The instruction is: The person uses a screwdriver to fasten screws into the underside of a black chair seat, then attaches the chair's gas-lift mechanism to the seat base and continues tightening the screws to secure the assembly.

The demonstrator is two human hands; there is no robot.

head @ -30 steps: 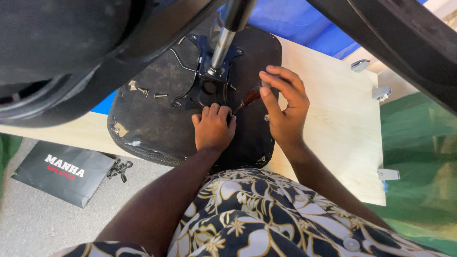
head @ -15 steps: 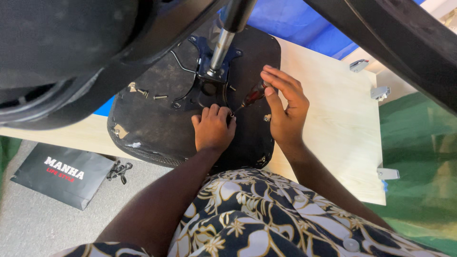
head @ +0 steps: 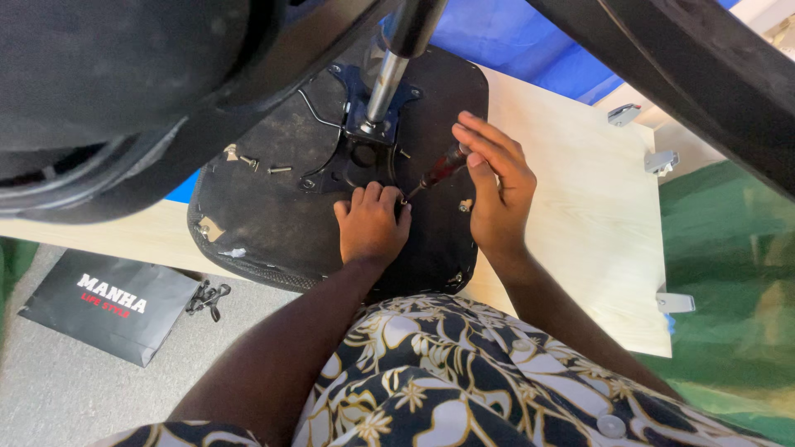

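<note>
An upturned black chair seat [head: 273, 223] lies on a pale wooden board [head: 580, 207], with a metal gas column [head: 396, 62] rising from its dark mounting plate [head: 352, 157]. My left hand [head: 373, 225] rests on the seat underside, fingertips pinching a small screw at the plate's edge. My right hand [head: 495, 186] grips a screwdriver [head: 439, 170] with a dark red handle, its tip angled down to that screw. Loose screws [head: 267, 167] lie on the seat to the left.
Black chair base legs and a castor [head: 99, 99] fill the top of the view. A black paper bag [head: 108, 305] and a black bracket part [head: 207, 295] lie on the grey floor at left. Metal brackets [head: 662, 161] sit at the board's right edge. Green sheet at right.
My right hand with the screwdriver has shifted slightly and turned. My left hand stays put on the seat by the screw.
</note>
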